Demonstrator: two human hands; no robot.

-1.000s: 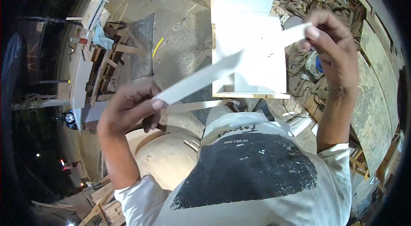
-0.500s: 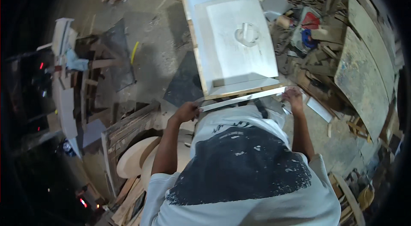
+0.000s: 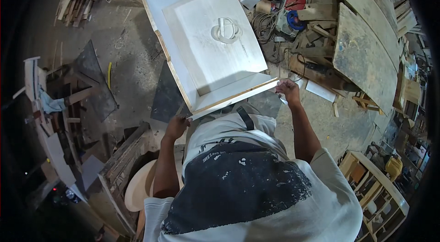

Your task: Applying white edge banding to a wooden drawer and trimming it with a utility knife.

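Note:
In front of my body stands an open white box [image 3: 178, 61] with bare wood edges. A long narrow white strip [image 3: 236, 100] runs along its near edge, close against or touching it; I cannot tell which. At the strip's left end my left hand [image 3: 177, 127] is closed on it. My right hand [image 3: 288, 89] pinches the right end by the box's near right corner. Inside the box, on a pale flat panel [image 3: 206, 54], lies a loose white coil [image 3: 224, 30] like a roll of banding.
Right of the box are a coiled cable [image 3: 265, 26], a red item [image 3: 294, 0], a blue ring [image 3: 295, 20] and scrap wood. Large worn boards [image 3: 366, 54] lean farther right. Rounded wooden pieces [image 3: 137, 187] and a wooden frame [image 3: 112, 182] stand lower left. A slatted wooden piece [image 3: 376, 196] is lower right.
The view has swung, so the box sits farther left and more tilted. The strip has come up from a slant below the box to lie along its near edge, both hands still holding it.

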